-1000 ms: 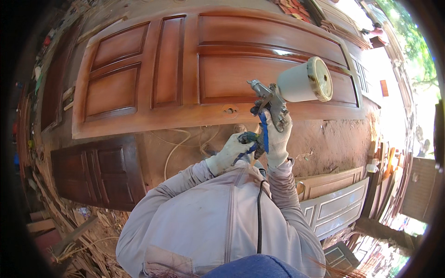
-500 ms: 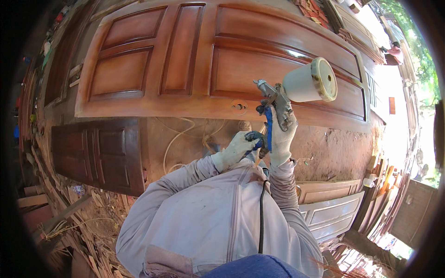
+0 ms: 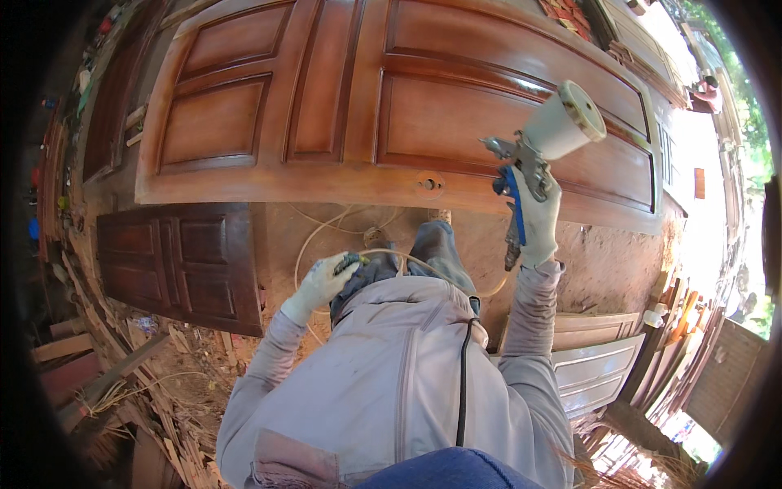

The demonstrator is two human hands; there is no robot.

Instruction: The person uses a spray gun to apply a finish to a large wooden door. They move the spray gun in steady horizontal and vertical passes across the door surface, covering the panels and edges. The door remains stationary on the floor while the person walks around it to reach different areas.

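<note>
My right hand (image 3: 539, 220), in a pale glove, is wrapped round the grip of a metal spray gun (image 3: 529, 167). A white paint cup (image 3: 562, 122) sits tilted on top, and a blue strip (image 3: 519, 204) shows along the grip. The gun hangs in front of the lower edge of a reddish-brown panelled door (image 3: 456, 122), its nozzle toward the left. My left hand (image 3: 324, 283), gloved with dark fingertips, is closed on a thin pale hose (image 3: 423, 265) beside my left thigh. From there the hose loops across my lap toward the gun's lower end.
A small dark panelled door (image 3: 179, 265) lies at the left. Pale panels (image 3: 599, 371) stand at the lower right, near stacked boards (image 3: 680, 326). Scrap wood (image 3: 147, 407) litters the lower left. More hose coils (image 3: 305, 244) on the dirt ground. Another person (image 3: 707, 94) is far off at the right.
My hands have moved apart. The right hand carried the spray gun to the right; the left hand left the gun's lower end and moved left and down with the hose.
</note>
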